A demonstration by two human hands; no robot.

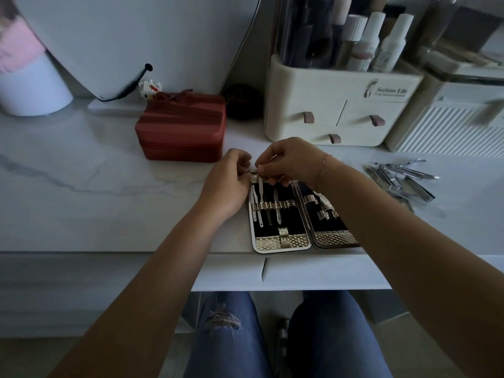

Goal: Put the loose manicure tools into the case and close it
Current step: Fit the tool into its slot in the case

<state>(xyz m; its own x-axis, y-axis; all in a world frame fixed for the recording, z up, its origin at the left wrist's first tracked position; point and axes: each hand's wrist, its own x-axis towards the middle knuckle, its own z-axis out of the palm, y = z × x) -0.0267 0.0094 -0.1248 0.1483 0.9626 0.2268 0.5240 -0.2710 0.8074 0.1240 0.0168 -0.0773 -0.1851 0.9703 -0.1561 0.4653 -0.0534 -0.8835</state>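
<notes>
Lying open and flat at the table's (109,186) near edge, the case (272,242) had both hands at its 12 o'clock end: the left hand (231,178) and right hand (291,162), fingers curled, pinched a thin tool (251,172). The loose tools (403,178) lay at its 3 o'clock.

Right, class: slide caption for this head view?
Left hand and right hand fit a tool into the open case; loose tools wait.
</notes>
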